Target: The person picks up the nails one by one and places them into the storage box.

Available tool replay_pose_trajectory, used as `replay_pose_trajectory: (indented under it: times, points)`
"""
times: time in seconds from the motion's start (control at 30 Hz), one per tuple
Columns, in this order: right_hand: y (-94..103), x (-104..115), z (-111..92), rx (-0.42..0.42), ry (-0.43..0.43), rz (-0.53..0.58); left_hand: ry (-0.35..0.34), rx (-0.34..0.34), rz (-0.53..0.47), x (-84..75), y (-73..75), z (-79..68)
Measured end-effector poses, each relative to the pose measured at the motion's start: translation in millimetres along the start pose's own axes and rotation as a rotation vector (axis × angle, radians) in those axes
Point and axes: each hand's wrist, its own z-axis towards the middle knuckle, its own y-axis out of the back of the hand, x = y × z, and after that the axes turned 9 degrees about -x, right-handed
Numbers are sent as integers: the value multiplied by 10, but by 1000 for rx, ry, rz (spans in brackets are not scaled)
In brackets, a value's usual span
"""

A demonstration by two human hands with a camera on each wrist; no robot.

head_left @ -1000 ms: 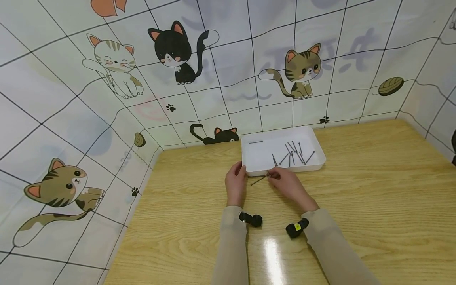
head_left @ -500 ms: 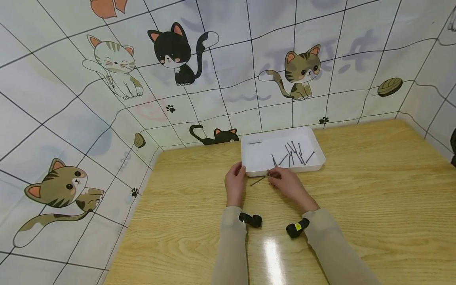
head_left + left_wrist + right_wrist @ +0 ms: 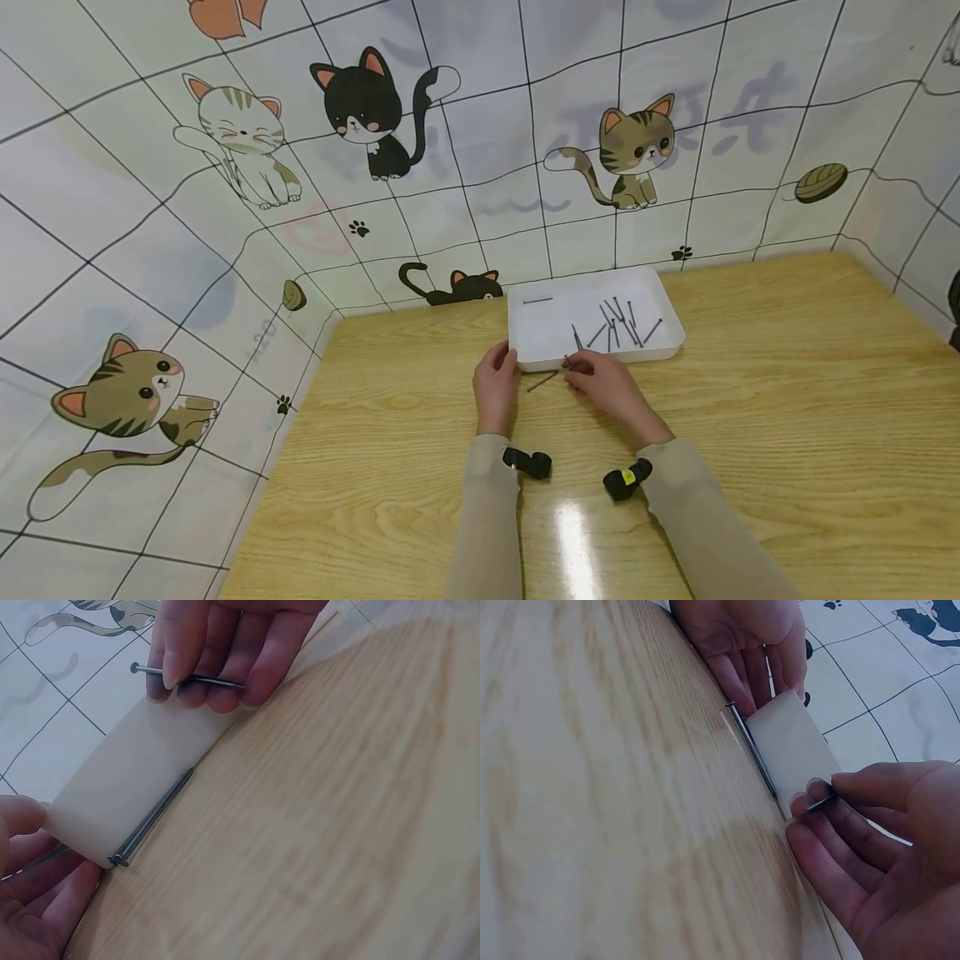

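A white plastic tray (image 3: 540,364) holds several loose metal nails (image 3: 617,321), with one nail (image 3: 537,300) lying apart near its back left. My left hand (image 3: 497,385) grips the tray's front left corner; a dark sliver between its fingers in the left wrist view is too unclear to identify. Along the foot of the tray's front wall, two nails (image 3: 154,817) lie side by side on the table. Just right of them, my right hand (image 3: 603,385) pinches a nail (image 3: 187,676) between thumb and fingers, close to the front wall.
The wooden table (image 3: 375,500) extends around the tray on the left, right and front. Right behind the tray rises a wall covering (image 3: 510,167) printed with cats and grid lines; another stretch of it borders the table's left side.
The nail in my right hand has turned slightly between the fingertips. Both hands, the tray and the nails on the table stay in place.
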Motion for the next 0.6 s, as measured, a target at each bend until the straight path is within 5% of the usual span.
replay_pose_trajectory:
  times: [0.6]
  points:
    - [55,45,-26,-14,-33,118,4,-10,30,-10,3,-29]
